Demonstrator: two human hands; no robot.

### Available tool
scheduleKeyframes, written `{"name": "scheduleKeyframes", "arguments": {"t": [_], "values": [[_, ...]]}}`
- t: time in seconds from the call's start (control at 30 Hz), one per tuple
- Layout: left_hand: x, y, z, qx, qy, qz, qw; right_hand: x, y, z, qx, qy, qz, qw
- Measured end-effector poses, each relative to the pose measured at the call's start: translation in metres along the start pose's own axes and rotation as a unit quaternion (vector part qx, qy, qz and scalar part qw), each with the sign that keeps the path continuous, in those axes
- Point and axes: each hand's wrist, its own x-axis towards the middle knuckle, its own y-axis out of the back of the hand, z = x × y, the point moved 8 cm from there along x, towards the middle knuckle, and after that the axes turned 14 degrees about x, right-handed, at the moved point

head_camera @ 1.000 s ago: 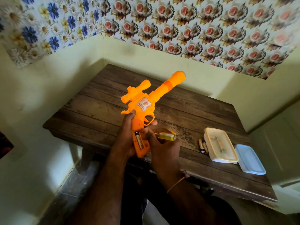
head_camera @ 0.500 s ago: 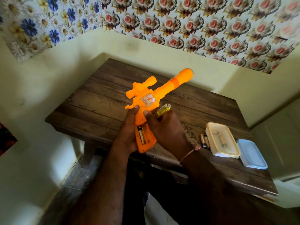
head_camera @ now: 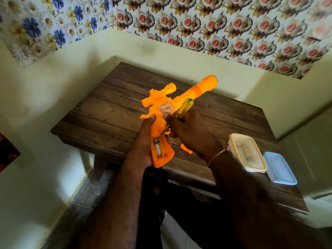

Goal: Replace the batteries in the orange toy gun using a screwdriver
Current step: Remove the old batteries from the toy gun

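Observation:
The orange toy gun (head_camera: 181, 103) is held up over the wooden table (head_camera: 111, 112), barrel pointing up and to the right. My left hand (head_camera: 143, 146) grips its handle from the left. The handle's battery compartment is open and one battery (head_camera: 158, 149) lies inside it. My right hand (head_camera: 186, 132) holds a yellow-handled screwdriver (head_camera: 183, 109), whose metal tip points down at the top end of that battery. A small orange piece (head_camera: 186, 149), perhaps the compartment cover, lies on the table just under my right hand.
A cream lidded box (head_camera: 247, 151) sits on the table at the right, with a pale blue box (head_camera: 280, 168) beside it near the edge. Walls close in behind and to the left of the table. My legs are below its front edge.
My right hand has turned the screwdriver from lying sideways beside the handle to pointing tip-down at the battery. The gun has been raised slightly and the view has shifted.

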Motion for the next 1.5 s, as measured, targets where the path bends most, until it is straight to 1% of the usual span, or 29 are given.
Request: {"name": "scheduleKeyframes", "arguments": {"t": [0.07, 0.17, 0.27, 0.37, 0.43, 0.5, 0.6, 0.67, 0.73, 0.8, 0.83, 0.9, 0.93, 1.0, 1.03, 1.13, 1.27, 1.33, 1.4, 1.47, 1.5], "values": [[-0.001, 0.004, 0.001, -0.015, 0.001, 0.016, 1.000, -0.007, 0.001, -0.001, 0.039, 0.001, 0.007, 0.999], [-0.001, 0.009, 0.001, -0.017, 0.000, 0.036, 0.999, -0.017, -0.001, -0.001, 0.053, 0.023, 0.018, 0.998], [0.000, 0.005, 0.004, -0.007, -0.022, 0.007, 1.000, -0.023, -0.002, 0.001, 0.057, 0.049, 0.022, 0.997], [-0.006, -0.002, 0.007, -0.003, -0.033, -0.028, 0.999, -0.024, -0.001, 0.008, 0.080, 0.031, 0.031, 0.996], [-0.005, 0.001, 0.007, -0.006, -0.039, -0.016, 0.999, -0.024, 0.001, 0.011, 0.083, 0.025, 0.037, 0.996], [-0.004, 0.006, 0.007, -0.015, -0.040, 0.011, 0.999, -0.024, 0.002, 0.014, 0.080, 0.019, 0.039, 0.996], [-0.005, 0.005, 0.008, -0.005, -0.045, 0.022, 0.999, -0.025, 0.006, 0.012, 0.087, 0.020, 0.047, 0.995], [-0.002, 0.009, 0.007, -0.007, -0.043, 0.035, 0.998, -0.027, 0.012, 0.010, 0.140, 0.023, 0.071, 0.987], [0.000, 0.009, 0.008, -0.025, -0.049, 0.031, 0.998, -0.032, 0.016, 0.009, 0.191, 0.034, 0.098, 0.976], [-0.002, 0.010, 0.008, -0.025, -0.031, 0.046, 0.998, -0.038, 0.013, 0.007, 0.155, 0.066, 0.117, 0.979], [-0.004, 0.008, 0.008, -0.024, -0.023, 0.037, 0.999, -0.040, 0.009, 0.008, 0.124, 0.075, 0.122, 0.982], [-0.005, 0.003, 0.006, -0.025, -0.014, 0.007, 1.000, -0.044, -0.003, 0.016, 0.054, 0.062, 0.122, 0.989], [-0.004, 0.002, 0.005, -0.017, -0.010, 0.005, 1.000, -0.045, -0.009, 0.019, 0.010, 0.050, 0.118, 0.992], [-0.002, 0.009, 0.003, -0.007, -0.007, 0.024, 1.000, -0.046, -0.021, 0.023, -0.070, 0.028, 0.118, 0.990], [-0.001, 0.010, 0.002, -0.004, -0.001, 0.026, 1.000, -0.047, -0.024, 0.024, -0.089, 0.031, 0.130, 0.987], [-0.001, 0.010, -0.003, -0.005, 0.016, 0.017, 1.000, -0.048, -0.033, 0.021, -0.102, 0.037, 0.162, 0.981], [-0.002, 0.004, -0.002, 0.000, 0.019, -0.002, 1.000, -0.045, -0.038, 0.027, -0.116, 0.017, 0.165, 0.979], [-0.003, 0.000, 0.000, -0.006, 0.015, -0.013, 1.000, -0.044, -0.036, 0.031, -0.088, -0.001, 0.166, 0.982], [-0.002, -0.003, 0.004, -0.022, -0.001, -0.024, 0.999, -0.044, -0.030, 0.031, -0.034, -0.013, 0.177, 0.983], [0.000, -0.002, 0.006, -0.029, -0.011, -0.024, 0.999, -0.046, -0.013, 0.026, 0.006, -0.005, 0.215, 0.977], [0.000, 0.000, 0.007, -0.021, -0.012, -0.020, 1.000, -0.048, 0.000, 0.024, 0.004, -0.001, 0.239, 0.971]]}}
